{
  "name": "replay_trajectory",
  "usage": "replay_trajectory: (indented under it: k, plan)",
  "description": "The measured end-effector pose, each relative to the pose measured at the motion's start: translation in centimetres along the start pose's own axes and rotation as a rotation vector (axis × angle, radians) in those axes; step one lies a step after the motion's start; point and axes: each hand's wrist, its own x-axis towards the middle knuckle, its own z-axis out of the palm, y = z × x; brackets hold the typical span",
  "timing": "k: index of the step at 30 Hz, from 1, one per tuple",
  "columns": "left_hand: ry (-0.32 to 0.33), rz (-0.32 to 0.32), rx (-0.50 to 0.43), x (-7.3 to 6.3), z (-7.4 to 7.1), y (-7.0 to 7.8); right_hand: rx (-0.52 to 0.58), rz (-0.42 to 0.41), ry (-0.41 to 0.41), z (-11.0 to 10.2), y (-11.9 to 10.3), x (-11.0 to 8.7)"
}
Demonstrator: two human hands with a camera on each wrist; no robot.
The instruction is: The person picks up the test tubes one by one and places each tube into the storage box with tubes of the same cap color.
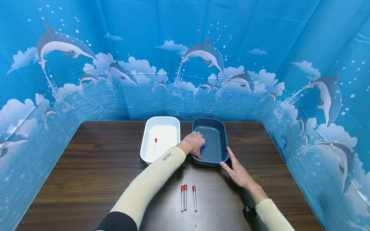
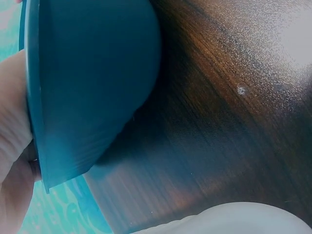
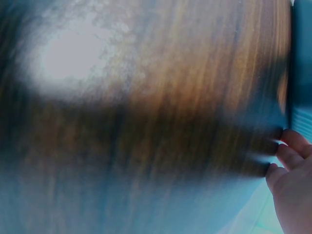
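Observation:
My left hand [image 1: 194,142] reaches over the left rim of the dark blue-grey tray [image 1: 215,144], its thumb pointing down inside. Right beside this hand in the tray is a blue-capped test tube [image 1: 203,147]; I cannot tell whether the fingers hold it. The left wrist view shows the tray's outer wall [image 2: 92,73] with part of the hand behind its rim. My right hand [image 1: 239,171] touches the tray's front right corner, thumb at the front rim and extended fingers along the right side. In the right wrist view its fingertips [image 3: 290,139] are at the tray's edge.
Left of the dark tray stands a white tray [image 1: 166,131] with a red-capped test tube [image 1: 155,146] in it. Three red-capped tubes [image 1: 194,200] lie on the brown table [image 1: 101,170] in front of the trays. A dolphin-print curtain [image 1: 144,38] surrounds the table's back and sides.

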Motion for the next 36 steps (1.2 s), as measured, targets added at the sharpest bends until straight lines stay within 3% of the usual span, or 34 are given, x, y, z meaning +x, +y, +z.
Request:
replay_trajectory:
  k: [16,24,36]
  plan:
    - [0.019,0.023,-0.061,-0.2,-0.2,-0.6,0.006,-0.017,0.004,-0.1,0.0,-0.1]
    - [0.099,0.042,-0.084,-0.9,-0.6,-1.1,0.012,-0.009,0.002,-0.1,0.0,-0.1]
    - [0.215,-0.002,-0.258,-3.5,-1.3,-1.9,-0.003,-0.017,0.002,0.0,0.0,-0.1]
